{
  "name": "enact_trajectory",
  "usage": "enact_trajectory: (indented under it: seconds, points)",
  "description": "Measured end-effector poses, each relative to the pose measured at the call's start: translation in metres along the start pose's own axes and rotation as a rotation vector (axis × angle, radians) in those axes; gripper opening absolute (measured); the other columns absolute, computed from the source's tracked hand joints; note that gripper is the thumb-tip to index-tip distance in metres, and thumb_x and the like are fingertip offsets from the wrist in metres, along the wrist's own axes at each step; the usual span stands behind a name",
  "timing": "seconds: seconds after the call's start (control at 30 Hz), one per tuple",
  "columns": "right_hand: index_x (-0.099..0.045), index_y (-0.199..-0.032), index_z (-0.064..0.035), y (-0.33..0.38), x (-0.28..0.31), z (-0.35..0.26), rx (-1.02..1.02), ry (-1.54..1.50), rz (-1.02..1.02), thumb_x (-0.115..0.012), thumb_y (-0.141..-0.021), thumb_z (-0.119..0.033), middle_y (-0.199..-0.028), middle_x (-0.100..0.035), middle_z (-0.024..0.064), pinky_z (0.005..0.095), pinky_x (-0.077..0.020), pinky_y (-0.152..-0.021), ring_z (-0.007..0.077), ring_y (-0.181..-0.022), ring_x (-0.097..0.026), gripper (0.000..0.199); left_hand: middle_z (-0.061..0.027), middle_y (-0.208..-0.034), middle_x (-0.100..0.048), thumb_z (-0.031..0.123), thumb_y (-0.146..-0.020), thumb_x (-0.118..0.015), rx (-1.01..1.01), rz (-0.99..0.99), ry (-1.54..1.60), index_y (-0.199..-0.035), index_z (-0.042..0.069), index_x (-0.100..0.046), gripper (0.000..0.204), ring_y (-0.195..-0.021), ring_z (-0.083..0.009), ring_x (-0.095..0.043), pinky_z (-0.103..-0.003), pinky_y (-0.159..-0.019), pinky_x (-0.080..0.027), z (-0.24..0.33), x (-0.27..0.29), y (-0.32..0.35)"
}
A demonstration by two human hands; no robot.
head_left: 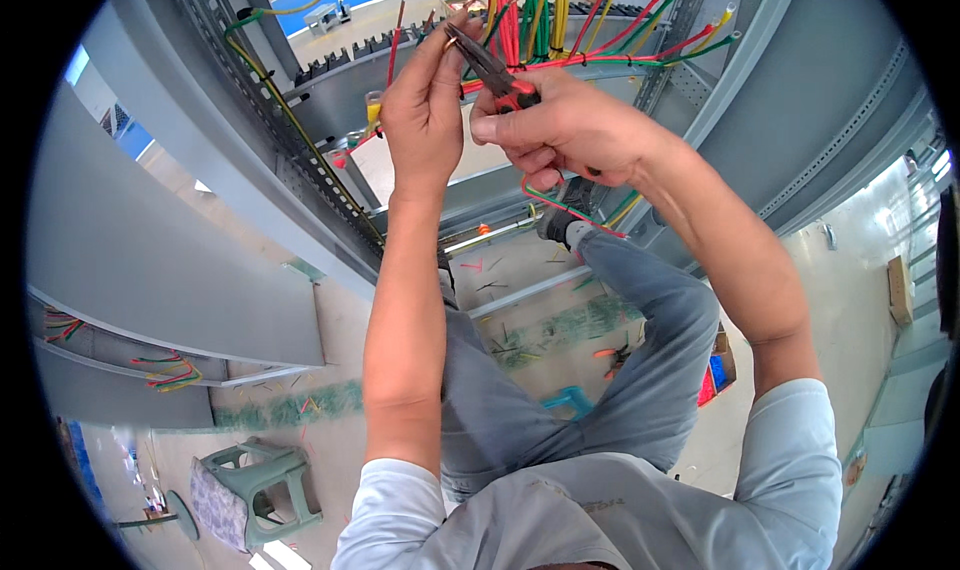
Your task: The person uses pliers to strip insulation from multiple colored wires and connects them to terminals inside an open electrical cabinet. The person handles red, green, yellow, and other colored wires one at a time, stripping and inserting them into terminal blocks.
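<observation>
My right hand (565, 125) is closed round the red handles of a pair of needle-nose pliers (488, 68). Their dark jaws point up and left, reaching the fingertips of my left hand (422, 115). Those fingers are pinched together on a thin wire, whose bare copper-coloured end (452, 40) shows at the plier tips; the rest of it is mostly hidden by the fingers. Just behind the hands, bundles of red wires (508, 20), green wires (541, 15) and yellow wires (561, 10) hang inside a grey metal cabinet frame.
Cut wires with stripped ends (700, 45) stick out right of the hands. A slotted upright (320, 175) stands left, and a grey panel (180, 260) lies beyond it. On the floor are a green stool (265, 495), orange-handled pliers (612, 358) and wire scraps.
</observation>
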State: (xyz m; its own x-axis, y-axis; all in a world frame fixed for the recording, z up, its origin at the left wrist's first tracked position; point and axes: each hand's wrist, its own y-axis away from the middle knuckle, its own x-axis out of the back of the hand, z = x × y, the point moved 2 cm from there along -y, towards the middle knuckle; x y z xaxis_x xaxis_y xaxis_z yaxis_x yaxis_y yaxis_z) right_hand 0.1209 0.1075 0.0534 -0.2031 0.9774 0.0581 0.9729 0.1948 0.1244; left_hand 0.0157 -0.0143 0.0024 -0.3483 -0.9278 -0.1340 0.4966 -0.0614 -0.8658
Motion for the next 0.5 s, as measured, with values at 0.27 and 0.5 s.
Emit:
enact_trajectory:
  seconds: [0.27, 0.5]
  points:
    - [-0.056, -0.1, -0.0061, -0.033, -0.013, 0.046, 0.095, -0.614, -0.62, -0.062, -0.102, -0.031, -0.066, -0.033, -0.0063, 0.0268, -0.0296, -0.05, 0.0066, -0.056, -0.032, 0.026, -0.0155, -0.122, -0.072, 0.01, -0.107, -0.053, 0.024, -0.055, 0.046, -0.137, -0.002, -0.061, 0.033, -0.115, -0.0218, -0.068, -0.032, -0.099, -0.052, 0.003, 0.011, 0.001]
    - [-0.058, -0.122, -0.0028, -0.054, -0.009, 0.058, 0.205, -0.817, -0.759, -0.057, -0.104, -0.031, -0.072, -0.047, -0.0008, 0.0293, -0.0409, -0.056, 0.0114, -0.063, -0.045, 0.033, -0.0176, -0.117, -0.072, 0.01, -0.105, -0.057, 0.119, -0.032, 0.095, -0.131, -0.006, -0.063, 0.031, -0.107, -0.0219, -0.069, -0.032, -0.095, -0.053, -0.007, 0.011, -0.005]
